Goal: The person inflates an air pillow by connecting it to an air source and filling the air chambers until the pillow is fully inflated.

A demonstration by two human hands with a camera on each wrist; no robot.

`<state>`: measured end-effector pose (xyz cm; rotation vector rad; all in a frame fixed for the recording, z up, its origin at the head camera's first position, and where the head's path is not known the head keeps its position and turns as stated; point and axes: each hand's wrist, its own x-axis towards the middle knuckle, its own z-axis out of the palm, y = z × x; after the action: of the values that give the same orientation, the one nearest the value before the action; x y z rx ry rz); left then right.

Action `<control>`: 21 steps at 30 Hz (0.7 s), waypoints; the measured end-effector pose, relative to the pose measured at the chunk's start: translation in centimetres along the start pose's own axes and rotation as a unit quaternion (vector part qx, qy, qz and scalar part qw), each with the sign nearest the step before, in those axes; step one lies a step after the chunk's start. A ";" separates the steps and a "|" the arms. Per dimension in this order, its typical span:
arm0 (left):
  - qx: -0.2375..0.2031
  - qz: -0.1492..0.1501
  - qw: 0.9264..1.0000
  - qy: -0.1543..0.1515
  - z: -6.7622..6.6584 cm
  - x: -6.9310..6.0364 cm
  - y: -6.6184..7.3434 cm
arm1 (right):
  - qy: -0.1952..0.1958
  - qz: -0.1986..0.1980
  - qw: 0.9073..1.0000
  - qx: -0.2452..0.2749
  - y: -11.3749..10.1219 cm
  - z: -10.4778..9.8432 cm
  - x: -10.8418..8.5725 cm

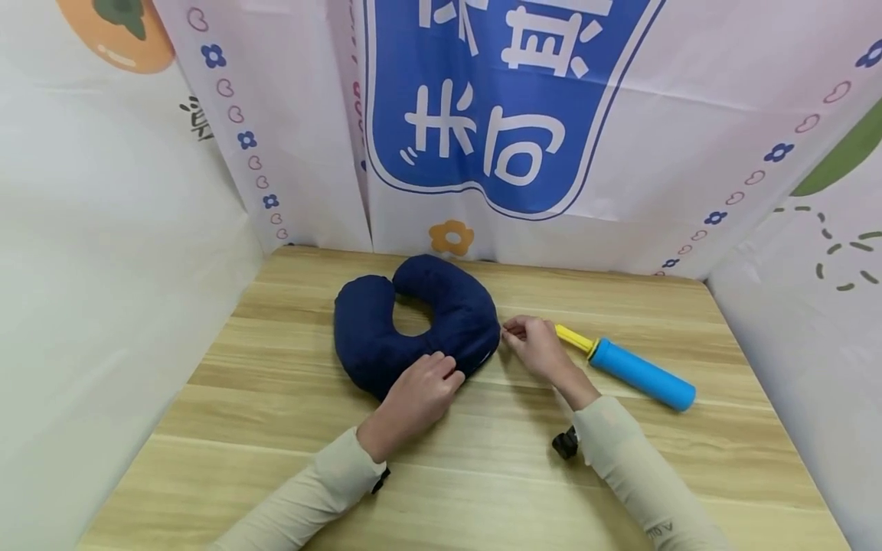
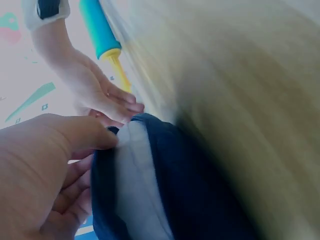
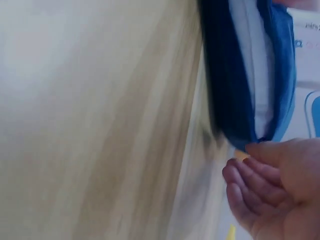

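Observation:
A navy U-shaped neck pillow lies on the table with its gap toward the back. Along its near right side the cover gapes, and a white inner lining shows in both wrist views. My left hand grips the edge of this opening, thumb on the near side and fingers curled behind. At the opening's right end, my right hand pinches the corner of the cover between thumb and fingers. Whether a zipper pull is in that pinch cannot be seen.
A blue hand pump with a yellow handle lies on the wooden table, just right of my right hand. Printed white cloth walls enclose the table at the back and both sides.

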<state>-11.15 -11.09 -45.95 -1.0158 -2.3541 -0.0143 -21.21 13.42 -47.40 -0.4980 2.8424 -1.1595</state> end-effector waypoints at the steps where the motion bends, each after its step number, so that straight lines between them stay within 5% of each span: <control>1: 0.001 -0.002 1.000 -0.008 0.1 -0.1 0.1 | -0.005 -0.006 1.000 0.001 0.2 0.1 0.2; 6: -0.007 -0.013 0.999 -0.029 0.0 -0.5 0.1 | -0.006 -0.028 1.000 0.000 0.6 0.4 0.8; 12: -0.029 -0.018 0.999 -0.020 -0.5 -0.8 -0.6 | 0.014 -0.041 0.999 -0.010 0.6 0.4 0.6; 21: -0.026 -0.033 0.999 -0.006 -1.4 -1.8 -3.0 | 0.002 -0.106 0.993 -0.051 0.0 -1.3 -2.0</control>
<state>-11.49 -14.70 -45.06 -0.9644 -2.4096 -0.0964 -19.48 14.91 -46.65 -0.8214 2.9210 -1.0447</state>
